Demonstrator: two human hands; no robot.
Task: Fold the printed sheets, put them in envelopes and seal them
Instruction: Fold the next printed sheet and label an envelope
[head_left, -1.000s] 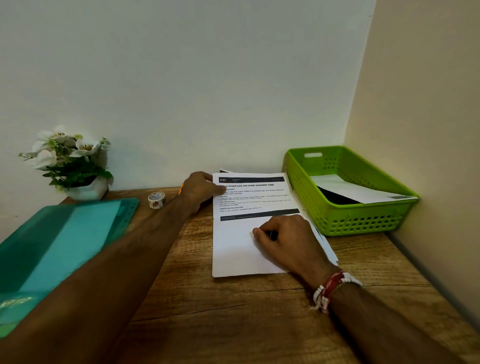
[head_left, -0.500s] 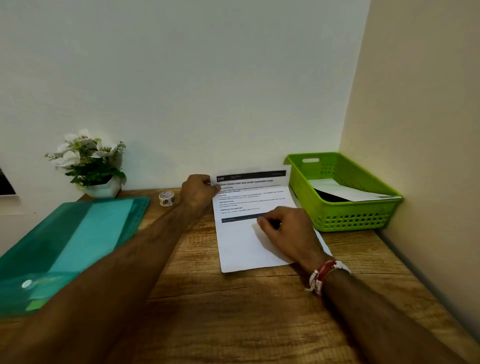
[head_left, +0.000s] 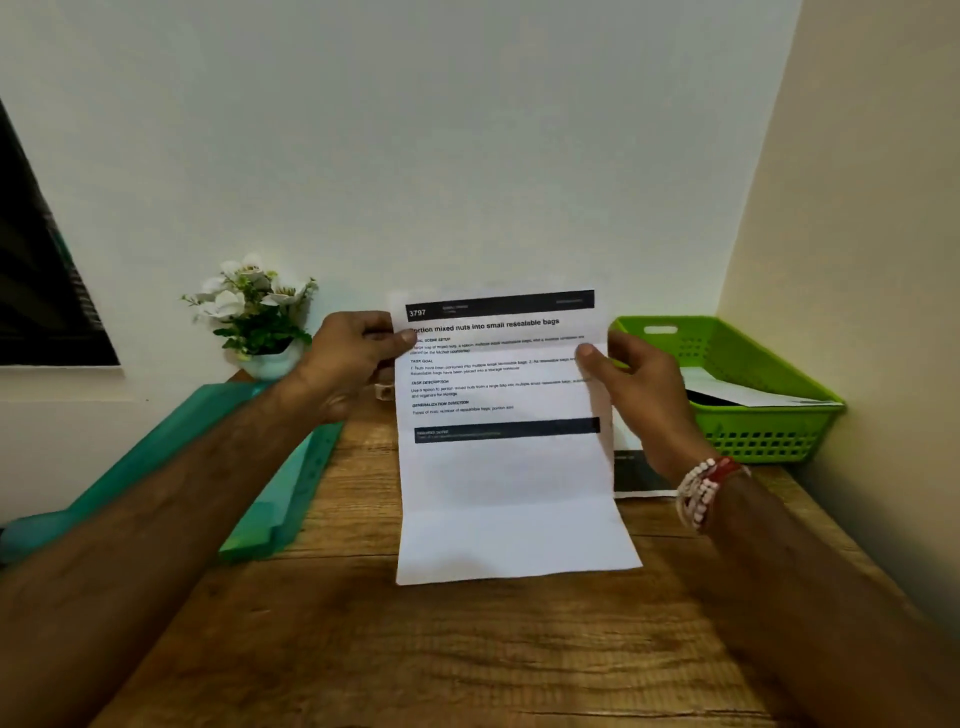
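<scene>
Above the wooden table (head_left: 467, 649) the printed sheet (head_left: 509, 483) is held upright, text facing the camera. Its left edge is pinched by the left hand (head_left: 353, 358), its right edge by the right hand (head_left: 639, 395), thumbs in front. Farther off, a teal folder (head_left: 291, 493) is seen at the left and a green basket (head_left: 769, 436) at the right

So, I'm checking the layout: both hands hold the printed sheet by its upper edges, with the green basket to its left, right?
No: the head view shows the green basket right of the printed sheet. The left hand and right hand do hold its upper edges.
</scene>
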